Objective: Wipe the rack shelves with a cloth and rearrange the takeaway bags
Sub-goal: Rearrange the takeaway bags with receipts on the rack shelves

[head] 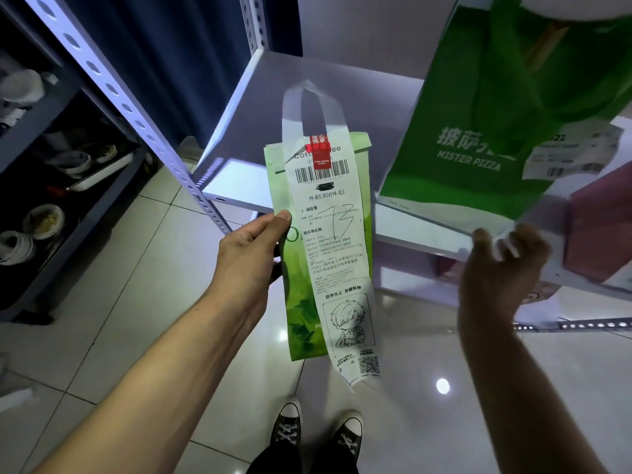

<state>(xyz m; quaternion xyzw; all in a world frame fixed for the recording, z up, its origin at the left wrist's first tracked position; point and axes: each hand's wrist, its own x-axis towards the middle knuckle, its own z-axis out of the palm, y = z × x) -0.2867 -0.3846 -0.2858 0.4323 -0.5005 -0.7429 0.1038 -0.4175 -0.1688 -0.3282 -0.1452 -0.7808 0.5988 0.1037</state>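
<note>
**A takeaway pick-up corner in a food shop's back room**

White slotted-angle rack shelves (307, 97) carry delivery orders: a green pizza bag (496, 107) printed MISTER PIZZA with an order label, and a pink bag (602, 227) beside it. A slim green coffee bag (297, 302) bears a long printed delivery receipt (337, 241) with a barcode, a QR code and a handwritten number. To the left, a dark storage shelf (102, 206) holds bowls (44, 220) and trays. The floor (119, 319) is glossy pale tile, and a dark blue curtain (178, 56) hangs behind.
</note>
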